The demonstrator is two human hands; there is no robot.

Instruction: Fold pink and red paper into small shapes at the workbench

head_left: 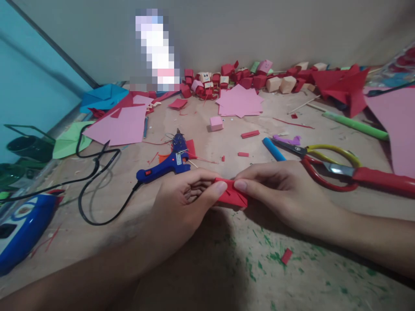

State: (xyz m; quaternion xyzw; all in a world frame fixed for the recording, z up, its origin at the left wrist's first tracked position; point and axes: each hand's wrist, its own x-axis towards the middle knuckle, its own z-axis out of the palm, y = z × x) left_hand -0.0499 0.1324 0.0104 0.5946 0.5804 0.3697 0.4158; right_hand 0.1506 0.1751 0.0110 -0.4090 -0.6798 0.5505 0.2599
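A small folded piece of red paper [231, 199] is held between my two hands, low over the table. My left hand [186, 201] pinches its left side, thumb on top and the other fingers curled behind. On its right side, my right hand [285, 188] presses with the thumb, the index finger behind the far edge. Creases and a flap show between the thumbs; its underside is hidden. A blue hot glue gun [167, 162] lies left beyond my left hand. Scissors with yellow and red handles [333, 183] lie beyond my right hand.
Pink paper sheets [240, 101] and a pink paper cube [216, 123] lie farther back. Small red paper blocks [256, 82] line the wall. The glue gun's black cord [84, 203] loops left, near a blue-and-white device [24, 229]. A red scrap [286, 255] lies in front.
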